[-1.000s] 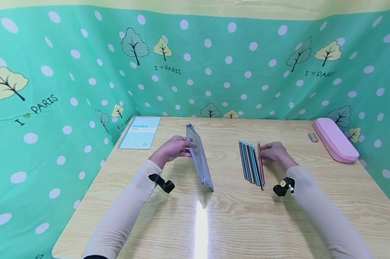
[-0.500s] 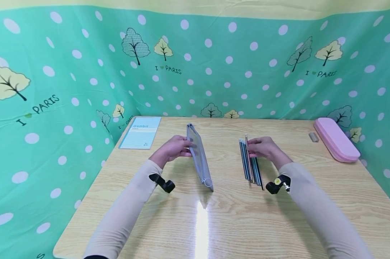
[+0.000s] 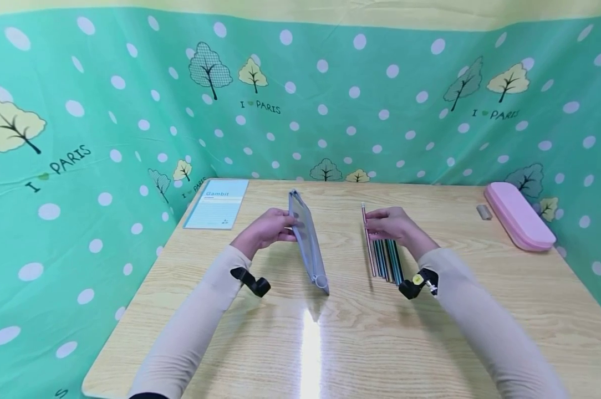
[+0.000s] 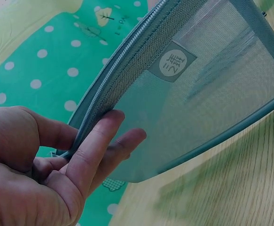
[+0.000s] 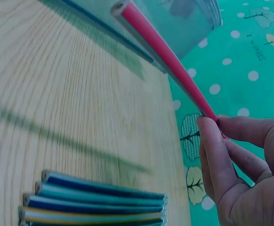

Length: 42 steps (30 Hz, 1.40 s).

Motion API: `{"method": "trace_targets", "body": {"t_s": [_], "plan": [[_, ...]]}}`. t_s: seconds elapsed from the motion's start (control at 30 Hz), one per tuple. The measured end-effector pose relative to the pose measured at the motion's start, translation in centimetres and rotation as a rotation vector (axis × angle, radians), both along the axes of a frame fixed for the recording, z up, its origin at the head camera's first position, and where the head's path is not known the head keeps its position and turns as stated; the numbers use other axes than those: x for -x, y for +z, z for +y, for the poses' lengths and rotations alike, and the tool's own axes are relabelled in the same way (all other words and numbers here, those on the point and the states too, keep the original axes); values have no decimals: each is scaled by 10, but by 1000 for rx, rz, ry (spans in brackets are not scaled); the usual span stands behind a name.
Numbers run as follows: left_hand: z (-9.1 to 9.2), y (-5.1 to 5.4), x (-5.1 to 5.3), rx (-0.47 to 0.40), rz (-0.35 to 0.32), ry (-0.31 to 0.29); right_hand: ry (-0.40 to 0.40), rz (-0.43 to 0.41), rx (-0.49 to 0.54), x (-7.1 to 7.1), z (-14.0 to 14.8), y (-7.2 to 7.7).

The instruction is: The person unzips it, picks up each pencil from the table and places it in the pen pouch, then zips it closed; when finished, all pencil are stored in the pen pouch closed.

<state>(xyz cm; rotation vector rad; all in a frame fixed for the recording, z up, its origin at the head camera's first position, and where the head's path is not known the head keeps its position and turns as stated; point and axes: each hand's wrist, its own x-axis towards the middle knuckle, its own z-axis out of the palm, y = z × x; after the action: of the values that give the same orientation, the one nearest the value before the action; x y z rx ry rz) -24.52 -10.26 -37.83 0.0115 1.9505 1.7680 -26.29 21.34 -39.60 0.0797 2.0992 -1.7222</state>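
My left hand [image 3: 268, 231] pinches a grey-blue mesh zipper pouch [image 3: 309, 241] by one end, thumb on one side and fingers on the other. The pouch stands tilted on its edge; a round label [image 4: 173, 62] shows near its zipper [image 4: 127, 49] in the left wrist view. Between thumb and fingertips my right hand [image 3: 392, 227] holds a red pencil [image 5: 167, 59]. It is raised off the table, its flat unsharpened end pointing towards the pouch in the right wrist view. Below that hand lies a row of several pencils [image 3: 389, 263], blue, teal and striped, their far ends partly hidden in the head view.
A light blue notebook [image 3: 217, 204] lies at the table's back left corner. Towards the right edge are a pink pencil case [image 3: 519, 215] and a small grey eraser [image 3: 484, 212]. A green dotted curtain [image 3: 340, 111] surrounds the wooden table [image 3: 260, 343].
My right hand has lifted the red pencil from the right side of the row and carried it left across the other pencils. The left hand and the pouch stay in place.
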Motion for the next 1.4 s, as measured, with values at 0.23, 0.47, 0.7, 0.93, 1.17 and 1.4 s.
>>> {"method": "trace_targets", "body": {"t_s": [0.23,0.47,0.7,0.93,1.17,1.4], "plan": [[-2,-1,1,10,1,-4,31,19,13,0,-17,2],[-3,1,0,6,11,-11,49,33,51,0,-37,14],[-2,3,-1,-8,9,-6,82,39,74,-7,-59,23],[0,3,-1,-4,-3,-4,88,30,120,-15,-79,33],[4,2,0,-6,-2,2,78,30,177,-20,-96,40],[4,2,1,-3,8,-1,58,27,187,-21,-108,44]]}}
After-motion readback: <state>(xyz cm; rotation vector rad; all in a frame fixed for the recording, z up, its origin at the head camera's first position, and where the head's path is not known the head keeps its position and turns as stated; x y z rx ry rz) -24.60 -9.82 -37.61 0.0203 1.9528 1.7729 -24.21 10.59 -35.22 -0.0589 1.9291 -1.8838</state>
